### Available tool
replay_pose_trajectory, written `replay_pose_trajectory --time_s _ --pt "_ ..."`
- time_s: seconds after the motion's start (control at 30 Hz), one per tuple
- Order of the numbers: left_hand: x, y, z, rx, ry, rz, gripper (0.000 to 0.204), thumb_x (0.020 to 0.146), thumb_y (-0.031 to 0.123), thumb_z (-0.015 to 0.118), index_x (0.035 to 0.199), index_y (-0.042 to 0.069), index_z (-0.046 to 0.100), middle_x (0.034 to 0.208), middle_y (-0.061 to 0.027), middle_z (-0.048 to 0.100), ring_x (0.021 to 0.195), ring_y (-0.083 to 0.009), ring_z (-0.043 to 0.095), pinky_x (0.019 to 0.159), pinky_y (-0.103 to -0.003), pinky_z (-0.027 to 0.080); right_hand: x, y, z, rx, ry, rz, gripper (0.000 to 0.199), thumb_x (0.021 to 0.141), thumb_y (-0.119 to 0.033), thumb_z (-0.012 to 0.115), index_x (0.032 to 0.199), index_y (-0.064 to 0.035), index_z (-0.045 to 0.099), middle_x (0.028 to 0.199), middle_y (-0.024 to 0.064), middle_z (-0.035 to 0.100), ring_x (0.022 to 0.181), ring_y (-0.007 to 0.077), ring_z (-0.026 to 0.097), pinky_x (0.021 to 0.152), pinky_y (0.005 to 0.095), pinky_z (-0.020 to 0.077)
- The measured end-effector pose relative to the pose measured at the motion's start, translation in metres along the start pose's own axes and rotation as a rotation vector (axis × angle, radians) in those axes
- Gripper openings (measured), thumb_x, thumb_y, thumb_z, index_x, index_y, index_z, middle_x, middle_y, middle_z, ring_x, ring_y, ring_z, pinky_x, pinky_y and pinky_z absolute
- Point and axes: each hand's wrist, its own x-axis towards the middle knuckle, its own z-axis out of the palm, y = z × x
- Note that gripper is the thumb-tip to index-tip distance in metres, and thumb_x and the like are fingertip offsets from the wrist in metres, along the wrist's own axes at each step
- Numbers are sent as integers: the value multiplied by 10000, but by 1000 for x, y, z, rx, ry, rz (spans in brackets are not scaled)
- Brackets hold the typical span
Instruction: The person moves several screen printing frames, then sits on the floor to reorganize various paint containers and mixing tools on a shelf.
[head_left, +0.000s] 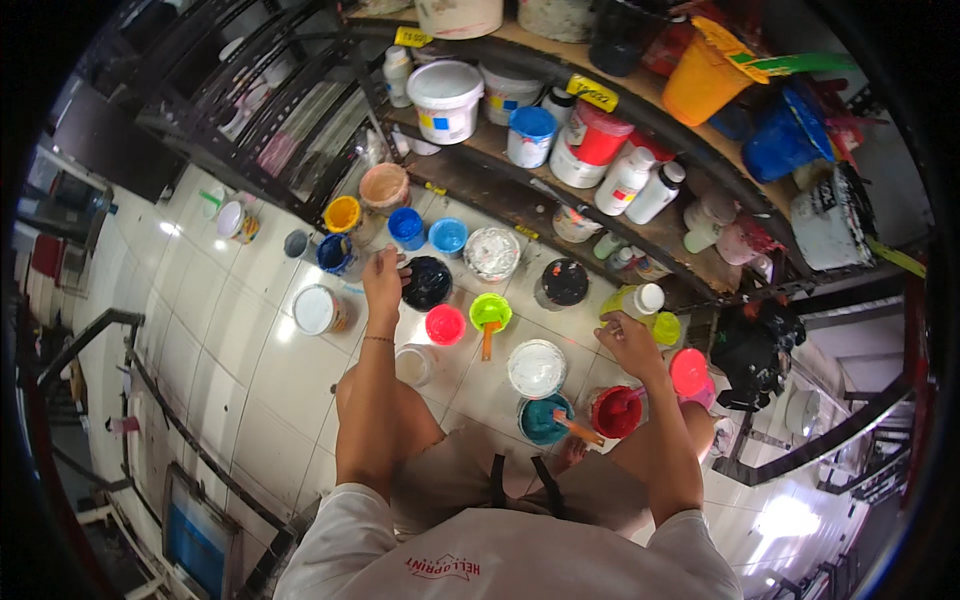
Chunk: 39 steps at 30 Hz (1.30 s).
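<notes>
My left hand (pixel 383 280) hangs open at the left edge of a tub of black paint (pixel 428 285), with its fingers loosely apart. Close to it are a dark blue paint pot (pixel 336 254) and a bright blue one (pixel 406 229). On the right, my right hand (pixel 632 345) is closed against a tilted yellow-green bottle (pixel 622 300) with a white cap; part of its grip is hidden. Below that hand sits a red paint pot (pixel 616 412). Beside it, a teal pot (pixel 543 421) has an orange-handled tool in it.
Ahead, a shelf (pixel 480 165) carries several tubs and bottles. Around my legs stand a lime pot (pixel 490 313), a pink pot (pixel 445 325) and a white-lidded tub (pixel 537 368). A black bag-like bundle (pixel 755 350) is at the right, and a metal rail (pixel 190 435) at the left.
</notes>
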Motion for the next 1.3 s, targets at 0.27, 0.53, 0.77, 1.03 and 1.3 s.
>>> replay_pose_trajectory --time_s 0.27,0.53,0.77,1.03,1.3 --pt "19 18 -42 -13 206 68 365 984 366 487 991 15 588 875 -75 641 646 -136 595 582 -271 484 8 -13 15 -43 -140 3 390 848 -273 667 1119 -2 601 937 150 691 788 266 666 728 375 518" --pt "20 12 -48 -33 261 98 401 983 398 494 1028 12 594 865 -65 636 647 -119 569 581 -259 470 1 2 0 -7 -65 29 357 846 -240 673 1111 -8 610 920 144 687 776 245 670 718 360 522" --pt "16 13 -22 58 197 84 436 985 413 469 1045 -4 581 905 -89 622 690 -149 588 596 -268 477 11 -69 -72 66 616 -93 301 859 -150 648 1117 -9 581 796 127 672 679 238 662 623 350 508" --pt "11 12 16 152 125 284 326 990 296 503 956 -21 575 793 -81 617 605 -127 559 555 -253 468 75 -120 -165 -391 956 -236 404 867 -205 637 1237 -78 536 756 127 648 654 302 629 606 410 481" --pt "-2 -2 35 139 -37 303 275 970 264 550 963 -10 574 802 -64 631 579 -99 547 544 -232 444 77 -127 -172 -448 979 -5 428 884 -253 591 1270 -79 525 771 140 675 727 345 660 651 449 510"
